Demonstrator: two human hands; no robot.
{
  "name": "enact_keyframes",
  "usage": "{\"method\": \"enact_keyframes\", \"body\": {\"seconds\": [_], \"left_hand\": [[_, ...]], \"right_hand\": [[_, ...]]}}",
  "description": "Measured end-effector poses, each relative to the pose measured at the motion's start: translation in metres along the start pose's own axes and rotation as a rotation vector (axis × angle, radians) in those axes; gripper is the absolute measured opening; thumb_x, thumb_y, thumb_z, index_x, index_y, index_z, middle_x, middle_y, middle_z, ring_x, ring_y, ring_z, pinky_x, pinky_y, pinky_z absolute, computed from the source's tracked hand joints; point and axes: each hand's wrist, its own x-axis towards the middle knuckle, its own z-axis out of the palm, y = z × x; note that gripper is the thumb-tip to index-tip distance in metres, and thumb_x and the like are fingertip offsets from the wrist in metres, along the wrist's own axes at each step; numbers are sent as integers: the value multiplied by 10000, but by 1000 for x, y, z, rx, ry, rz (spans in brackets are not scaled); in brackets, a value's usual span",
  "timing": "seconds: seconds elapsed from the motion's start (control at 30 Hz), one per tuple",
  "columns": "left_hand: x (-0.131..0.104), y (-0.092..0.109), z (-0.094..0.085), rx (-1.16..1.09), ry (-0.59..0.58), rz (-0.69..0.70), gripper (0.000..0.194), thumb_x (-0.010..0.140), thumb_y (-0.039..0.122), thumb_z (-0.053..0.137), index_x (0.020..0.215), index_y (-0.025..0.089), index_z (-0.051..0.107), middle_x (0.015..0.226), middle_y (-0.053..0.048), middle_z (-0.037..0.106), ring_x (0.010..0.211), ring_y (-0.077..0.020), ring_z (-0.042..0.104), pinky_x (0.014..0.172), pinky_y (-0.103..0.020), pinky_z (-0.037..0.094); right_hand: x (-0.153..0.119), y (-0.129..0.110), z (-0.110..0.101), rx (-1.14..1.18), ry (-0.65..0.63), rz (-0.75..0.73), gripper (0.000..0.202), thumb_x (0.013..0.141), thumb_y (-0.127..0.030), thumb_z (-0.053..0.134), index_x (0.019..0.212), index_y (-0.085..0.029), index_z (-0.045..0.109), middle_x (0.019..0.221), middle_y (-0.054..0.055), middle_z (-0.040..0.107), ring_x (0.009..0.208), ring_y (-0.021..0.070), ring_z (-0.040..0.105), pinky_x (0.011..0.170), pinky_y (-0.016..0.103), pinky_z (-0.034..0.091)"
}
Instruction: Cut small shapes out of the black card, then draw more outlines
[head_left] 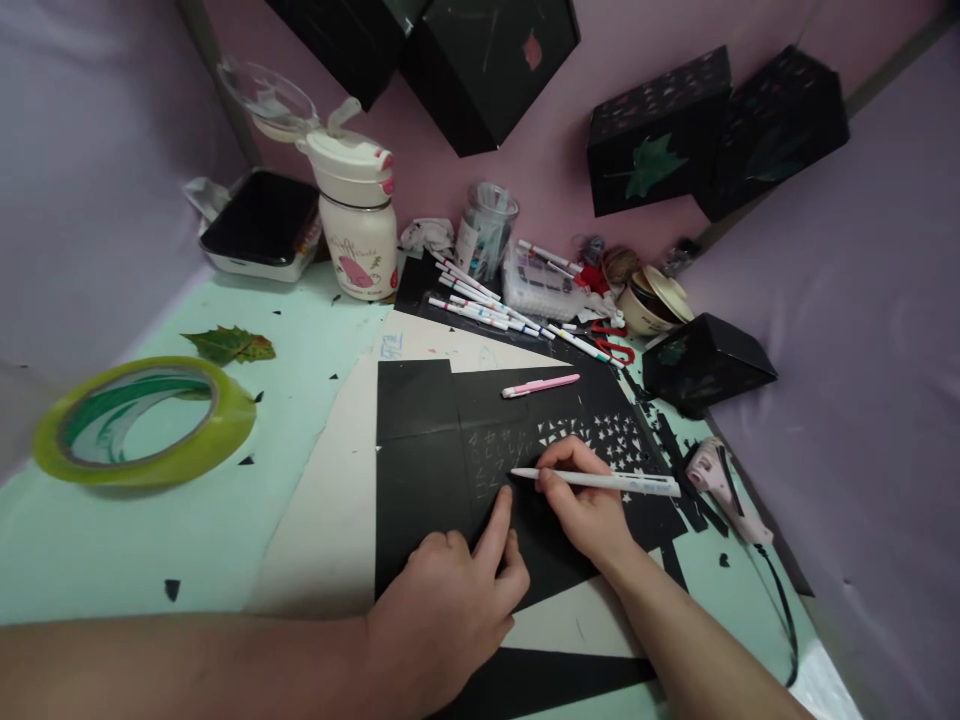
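My right hand (pixel 581 500) grips a white pen (pixel 615 481), its tip on the black cardstock (pixel 420 470). Faint pale outlines of small shapes are drawn around that tip. Farther right, the cardstock carries rows of small cut-out stars and triangles (pixel 619 440), partly covered by my right hand. My left hand (pixel 457 590) rests on the cardstock's near part, index finger stretched out just below the pen tip and the other fingers loosely bent, holding nothing. Above both hands, a pink pen-shaped tool (pixel 541 386) lies on the cardstock.
At the left are a yellow tape roll (pixel 236 420) and a leaf (pixel 229 345). A bottle (pixel 360 245), several white markers (pixel 487 312), a glass jar (pixel 487 235) and red-handled scissors (pixel 616 350) line the back. A corded pink tool (pixel 727 490) and a black box (pixel 709 360) stand right.
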Motion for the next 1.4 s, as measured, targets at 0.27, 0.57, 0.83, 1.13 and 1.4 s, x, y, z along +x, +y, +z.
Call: {"method": "enact_keyframes", "body": {"seconds": [0.27,0.57,0.83,1.13,1.4], "left_hand": [[2,0,-1,0,-10,-31,584,938,531,359,1400,187,456,1474,-252,362,565,-186,612,460,-328,383],[2,0,-2,-9,-26,-46,590,941,541,348,1425,214,435,1488,-231,354,594,-203,619,472,-335,393],[1,1,-2,-4,-24,-62,599,941,549,351,1437,220,417,1457,-213,417,617,-195,618,493,-333,387],[1,1,-1,-2,-14,-54,589,945,547,322,1424,224,437,1491,-219,359,605,-194,613,485,-337,368],[1,0,-3,-28,-48,-49,603,942,548,354,1447,220,400,1481,-236,366,633,-184,620,504,-322,362]], "right_hand": [[0,2,0,17,-32,-37,90,814,-169,556,740,-217,540,651,-16,576,629,153,557,574,269,428],[-2,5,0,26,-33,-31,100,829,-188,561,738,-215,531,663,-12,582,625,153,562,574,272,437],[-1,4,0,15,-28,-33,112,825,-187,557,722,-218,529,647,-16,576,613,150,555,576,274,436],[-2,2,1,-12,-37,-60,124,821,-181,558,708,-216,521,620,-20,574,578,142,546,548,263,428],[0,-2,1,-62,-20,-85,117,822,-184,548,709,-213,556,608,-27,574,535,129,530,511,248,412]]}}
